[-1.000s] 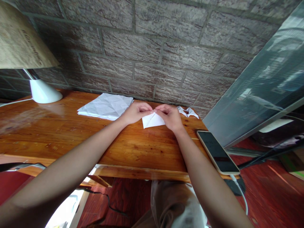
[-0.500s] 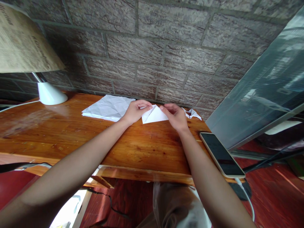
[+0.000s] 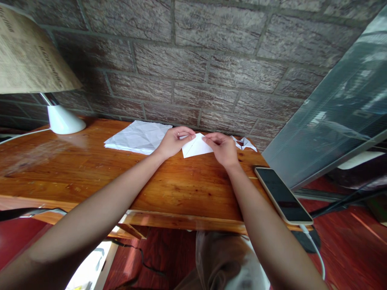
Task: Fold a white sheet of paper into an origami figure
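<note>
A small folded sheet of white paper (image 3: 197, 147) is held between my two hands near the back of the wooden table. My left hand (image 3: 175, 141), with a ring on one finger, pinches its upper left side between thumb and fingers. On the opposite side, my right hand (image 3: 222, 147) grips the upper right part, thumb in front. A crease runs slantwise across the paper's left half. Left of my left hand lies a stack of creased white sheets (image 3: 137, 137). Just beyond my right hand sits a folded white paper piece (image 3: 247, 145), partly hidden by that hand.
A smartphone (image 3: 284, 196) with a white charging cable (image 3: 314, 247) lies at the right edge of the wooden table (image 3: 181, 189). A lamp with a white base (image 3: 65, 121) stands at the left. A stone-block wall (image 3: 181, 60) rises directly behind.
The folded paper has shifted slightly to the right, and its raised left flap now looks flatter. Both hands keep their pinch, with the fingertips a little closer together.
</note>
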`<action>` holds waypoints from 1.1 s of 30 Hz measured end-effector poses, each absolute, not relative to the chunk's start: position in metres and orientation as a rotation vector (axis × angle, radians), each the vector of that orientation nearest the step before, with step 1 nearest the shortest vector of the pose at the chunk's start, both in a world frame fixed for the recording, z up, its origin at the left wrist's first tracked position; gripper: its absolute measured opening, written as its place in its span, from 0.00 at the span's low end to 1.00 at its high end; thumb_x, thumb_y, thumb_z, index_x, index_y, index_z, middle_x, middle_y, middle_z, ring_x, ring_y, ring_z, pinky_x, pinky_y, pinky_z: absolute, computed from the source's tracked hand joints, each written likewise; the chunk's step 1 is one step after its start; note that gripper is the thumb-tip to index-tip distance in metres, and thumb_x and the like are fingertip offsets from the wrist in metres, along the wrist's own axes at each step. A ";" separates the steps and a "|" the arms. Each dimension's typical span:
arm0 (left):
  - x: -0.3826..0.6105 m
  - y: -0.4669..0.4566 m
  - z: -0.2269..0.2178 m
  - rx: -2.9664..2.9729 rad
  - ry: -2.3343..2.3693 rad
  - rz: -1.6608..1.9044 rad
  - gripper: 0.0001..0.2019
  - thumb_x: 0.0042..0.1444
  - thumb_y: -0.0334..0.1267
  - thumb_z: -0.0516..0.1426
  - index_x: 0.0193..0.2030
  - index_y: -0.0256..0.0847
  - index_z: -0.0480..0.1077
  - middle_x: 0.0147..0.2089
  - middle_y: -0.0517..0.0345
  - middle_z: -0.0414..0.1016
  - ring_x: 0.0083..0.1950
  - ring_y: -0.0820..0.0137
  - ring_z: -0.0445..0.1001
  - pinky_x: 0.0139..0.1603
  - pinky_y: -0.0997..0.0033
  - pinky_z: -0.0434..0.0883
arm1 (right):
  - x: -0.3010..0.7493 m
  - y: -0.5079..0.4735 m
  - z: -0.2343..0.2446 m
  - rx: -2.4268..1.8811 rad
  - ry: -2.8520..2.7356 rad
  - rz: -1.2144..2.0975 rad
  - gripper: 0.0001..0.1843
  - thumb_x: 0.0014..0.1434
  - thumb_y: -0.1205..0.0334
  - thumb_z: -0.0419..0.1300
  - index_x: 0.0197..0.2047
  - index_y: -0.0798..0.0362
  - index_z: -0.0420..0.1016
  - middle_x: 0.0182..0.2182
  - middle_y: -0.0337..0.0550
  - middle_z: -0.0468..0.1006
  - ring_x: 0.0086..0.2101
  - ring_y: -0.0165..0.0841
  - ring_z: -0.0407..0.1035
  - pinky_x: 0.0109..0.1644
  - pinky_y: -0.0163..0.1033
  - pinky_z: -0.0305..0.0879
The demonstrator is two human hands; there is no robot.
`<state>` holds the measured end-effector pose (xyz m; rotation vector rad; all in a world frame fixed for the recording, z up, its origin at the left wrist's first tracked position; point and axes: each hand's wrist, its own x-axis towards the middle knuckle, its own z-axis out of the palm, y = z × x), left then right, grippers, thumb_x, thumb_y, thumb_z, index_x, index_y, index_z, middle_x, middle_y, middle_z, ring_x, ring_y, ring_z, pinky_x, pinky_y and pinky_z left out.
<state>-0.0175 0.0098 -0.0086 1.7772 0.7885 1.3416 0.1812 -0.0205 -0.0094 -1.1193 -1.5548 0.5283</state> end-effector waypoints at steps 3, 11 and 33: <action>-0.018 0.009 -0.008 1.792 0.791 1.332 0.22 0.48 0.57 0.67 0.37 0.37 0.78 0.40 0.50 0.83 0.41 0.63 0.79 0.45 0.65 0.74 | 0.180 -0.021 -0.009 -1.117 -1.553 0.519 0.12 0.55 0.52 0.66 0.36 0.52 0.82 0.32 0.43 0.84 0.32 0.35 0.76 0.41 0.40 0.71; -0.017 0.011 -0.011 1.791 0.850 1.305 0.24 0.46 0.61 0.66 0.33 0.37 0.78 0.36 0.52 0.83 0.38 0.64 0.78 0.40 0.66 0.73 | 0.179 -0.025 -0.007 -1.112 -1.567 0.500 0.11 0.56 0.52 0.66 0.36 0.50 0.82 0.33 0.41 0.85 0.35 0.36 0.78 0.45 0.41 0.73; -0.009 0.005 -0.013 1.744 0.858 1.346 0.24 0.43 0.61 0.67 0.33 0.39 0.78 0.37 0.51 0.83 0.40 0.62 0.79 0.44 0.63 0.75 | 0.174 -0.025 -0.011 -1.088 -1.627 0.496 0.07 0.59 0.56 0.63 0.38 0.49 0.81 0.38 0.41 0.85 0.40 0.37 0.79 0.50 0.43 0.74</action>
